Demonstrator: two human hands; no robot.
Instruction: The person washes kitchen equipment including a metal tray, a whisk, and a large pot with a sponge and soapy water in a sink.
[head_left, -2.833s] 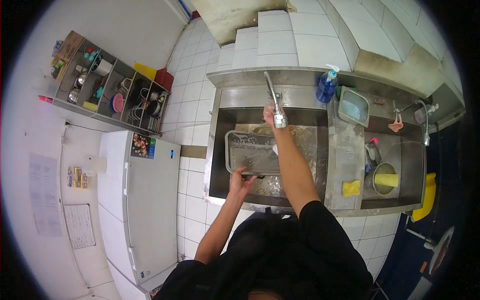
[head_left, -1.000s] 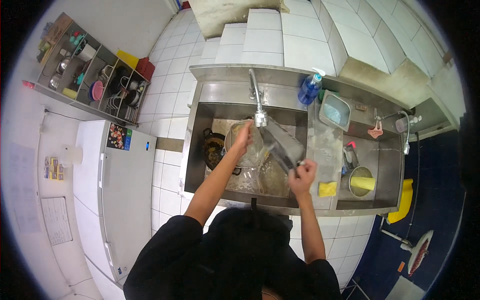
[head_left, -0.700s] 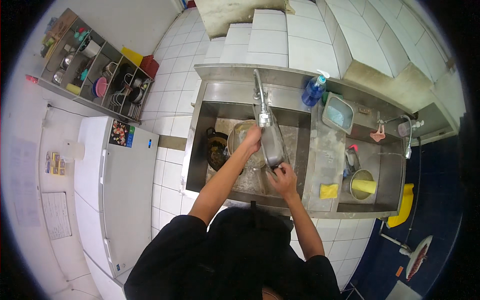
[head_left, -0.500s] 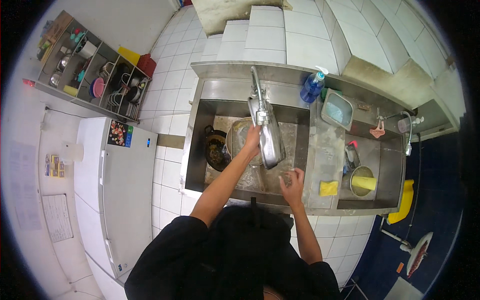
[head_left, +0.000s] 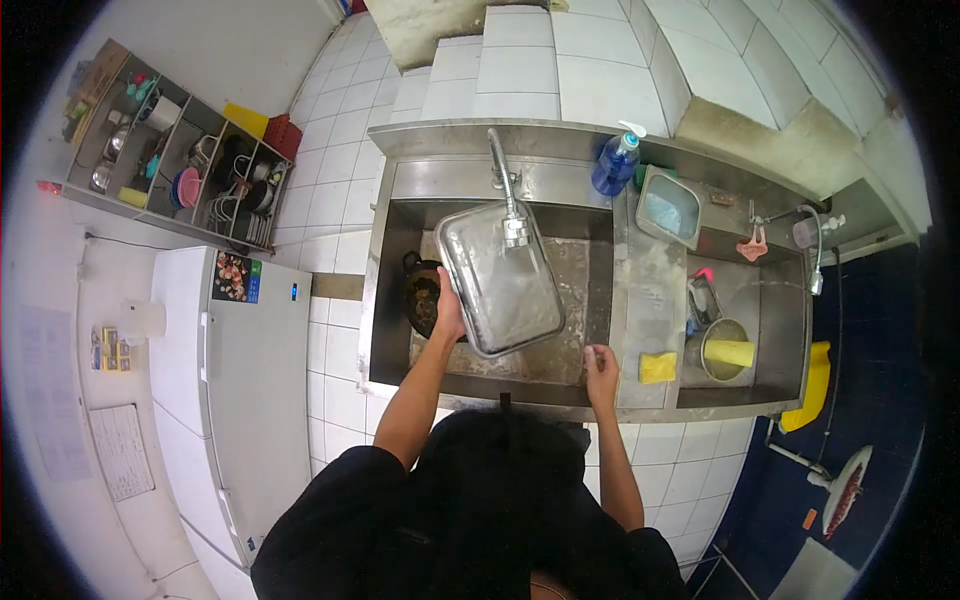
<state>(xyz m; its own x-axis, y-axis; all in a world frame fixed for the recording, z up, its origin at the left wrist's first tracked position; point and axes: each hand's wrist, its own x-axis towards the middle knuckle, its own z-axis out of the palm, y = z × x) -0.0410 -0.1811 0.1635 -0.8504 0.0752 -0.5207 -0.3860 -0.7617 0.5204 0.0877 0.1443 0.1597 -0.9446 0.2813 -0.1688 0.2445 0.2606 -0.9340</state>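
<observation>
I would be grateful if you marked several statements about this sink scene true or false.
1. The left hand holds the metal tray beneath the faucet. True.
2. The right hand also grips the metal tray. False: it is apart from it.
3. A black pan sits in the left basin. True.
4. The yellow sponge lies in the right basin. False: it lies on the ledge beside it.
5. The pump bottle is red. False: it is blue.

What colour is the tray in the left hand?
The tray is silvery grey, showing best in the head view.
</observation>
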